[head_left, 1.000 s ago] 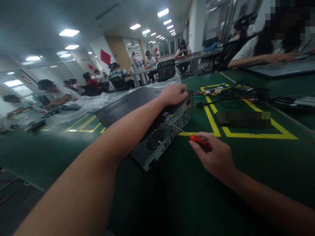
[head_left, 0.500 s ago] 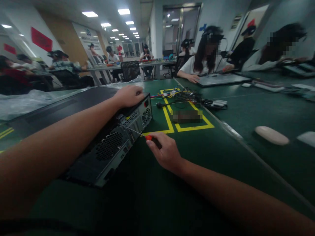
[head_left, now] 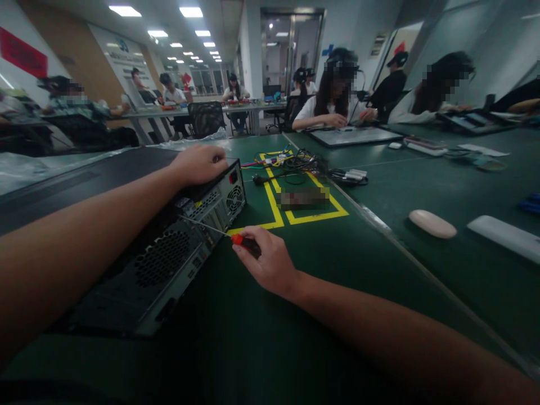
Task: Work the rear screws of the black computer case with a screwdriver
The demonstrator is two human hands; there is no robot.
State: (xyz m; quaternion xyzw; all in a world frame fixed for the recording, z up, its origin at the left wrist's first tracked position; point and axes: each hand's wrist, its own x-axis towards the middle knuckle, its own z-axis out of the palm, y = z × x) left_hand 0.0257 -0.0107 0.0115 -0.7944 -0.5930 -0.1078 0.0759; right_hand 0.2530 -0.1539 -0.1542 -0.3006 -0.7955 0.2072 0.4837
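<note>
A black computer case lies on the green table at left, its rear panel with vent holes and ports turned toward the right. My left hand rests on top of the case near the rear edge, with nothing visible held in it; some fingertips are hard to make out. In my right hand is a screwdriver with a red and dark handle. Its thin shaft points left to the rear panel, and the tip meets the panel near its upper edge; the screw there is too small to see.
Behind the case's right end lies a tangle of cables. A blurred-out block sits inside yellow tape. A pale oval mouse and a white bar lie at right. Across the table, a co-worker bends over a flat panel.
The view has turned slightly right, so the case and both hands appear farther left. The screwdriver stays against the rear panel. The co-worker's hands have come together above the flat panel.
</note>
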